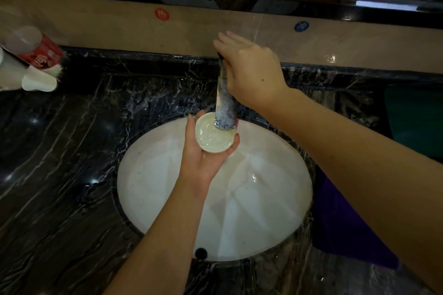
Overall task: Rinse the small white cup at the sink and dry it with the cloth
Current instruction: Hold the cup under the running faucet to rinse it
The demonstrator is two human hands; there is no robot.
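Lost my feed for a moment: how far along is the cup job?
Done: the small white cup is at the basin, in the left hand.
In hand: it sits under the faucet spout, water inside; the right hand is on the faucet.
Left: drying; the purple cloth lies untouched on the counter.

White cup (pixel 214 136), black veined counter (pixel 72 151)

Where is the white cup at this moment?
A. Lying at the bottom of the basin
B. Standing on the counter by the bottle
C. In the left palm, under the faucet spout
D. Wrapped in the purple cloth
C: the cup sits mouth-up in the left hand, just under the faucet, on which the right hand rests.
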